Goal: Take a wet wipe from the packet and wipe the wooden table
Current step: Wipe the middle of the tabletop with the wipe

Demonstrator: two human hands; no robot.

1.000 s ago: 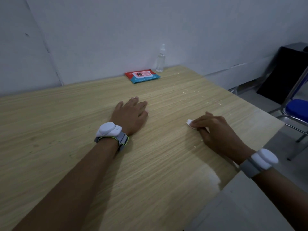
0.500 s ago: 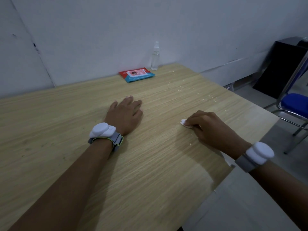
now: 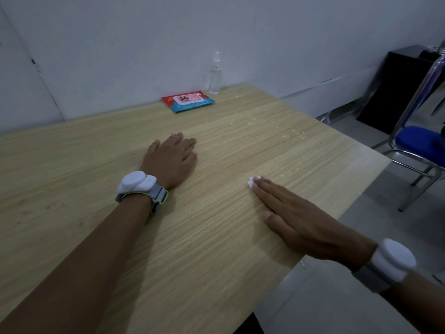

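Wet wipe (image 3: 251,182) lies flat under straight, pressed-together fingers (image 3: 267,191) of right hand (image 3: 303,222)

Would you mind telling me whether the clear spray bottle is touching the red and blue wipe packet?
Apart. The head view shows bare wooden table between the clear spray bottle and the red and blue wipe packet.

The place looks like a plain office or meeting room. A wooden table (image 3: 216,237) meets bare white walls (image 3: 144,44). A blue chrome-framed chair (image 3: 419,143) stands beside it.
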